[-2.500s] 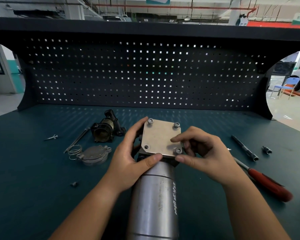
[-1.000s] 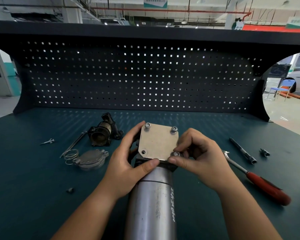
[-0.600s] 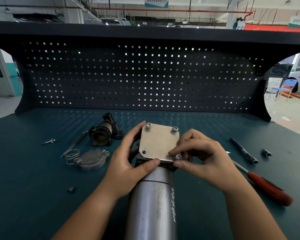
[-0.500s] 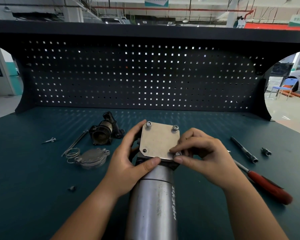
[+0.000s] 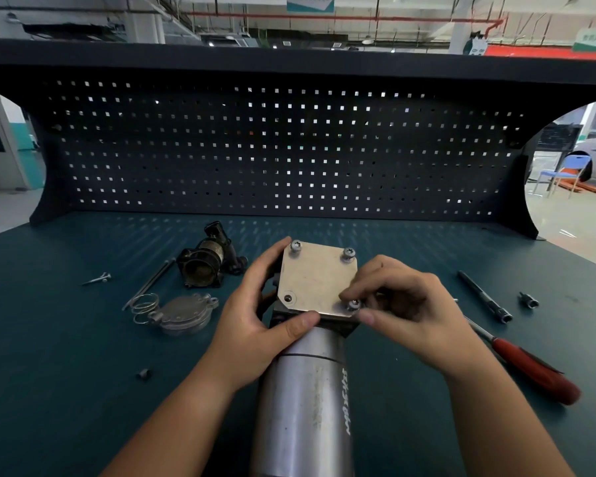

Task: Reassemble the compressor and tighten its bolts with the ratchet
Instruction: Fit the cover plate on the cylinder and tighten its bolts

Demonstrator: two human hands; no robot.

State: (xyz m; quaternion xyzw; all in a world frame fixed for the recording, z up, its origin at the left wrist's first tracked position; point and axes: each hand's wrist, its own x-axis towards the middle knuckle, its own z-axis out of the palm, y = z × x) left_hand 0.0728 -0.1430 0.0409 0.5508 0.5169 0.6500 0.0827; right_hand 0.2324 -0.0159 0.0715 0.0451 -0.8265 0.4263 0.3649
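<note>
The compressor, a steel cylinder [image 5: 303, 401], stands upright at the near middle of the bench with a square metal end plate [image 5: 315, 280] on top. Bolts stand proud at the plate's far left corner [image 5: 295, 246] and far right corner [image 5: 348, 253]. The near left hole [image 5: 288, 298] holds no raised bolt. My left hand [image 5: 255, 321] grips the head block under the plate, thumb at its near edge. My right hand [image 5: 403, 304] pinches the near right bolt [image 5: 353, 304] between thumb and forefinger. The red-handled ratchet [image 5: 530, 370] lies on the bench to the right.
Left of the compressor lie a black valve body [image 5: 207, 259], a round cover [image 5: 183, 315] with a spring [image 5: 143, 304], a thin rod [image 5: 150, 282], a small screw [image 5: 98, 278] and a loose nut [image 5: 143, 373]. An extension bar [image 5: 484, 297] and small socket [image 5: 527, 300] lie right. A pegboard [image 5: 289, 149] backs the bench.
My right hand's thumb and forefinger have shifted around the near right bolt, which sits a little lower in the plate. My left hand has kept its grip on the block.
</note>
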